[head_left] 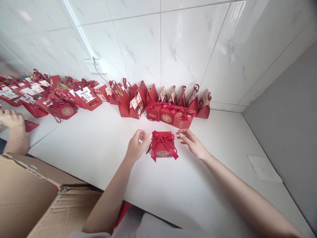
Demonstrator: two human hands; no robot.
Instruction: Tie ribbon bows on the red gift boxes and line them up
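A small red gift box (pixel 163 143) tied with a shiny red ribbon bow stands on the white table (pixel 99 158) in front of me. The bow sits on top, its two tails hanging over the front and partly covering a round gold pattern. My left hand (pixel 138 143) is at the box's left side, fingers loosely curved and apart, the tips at or very near its edge. On the other side, my right hand (pixel 192 142) is held a little off the box with its fingers spread. Neither hand grips anything.
Behind the box, several red gift boxes (pixel 167 115) and peaked ones line the tiled wall (pixel 185 43). More red boxes (pixel 61 109) crowd the left. Another person's hand (pixel 12 119) rests there. An open cardboard box (pixel 66 211) stands at lower left; white paper (pixel 264 168) lies right.
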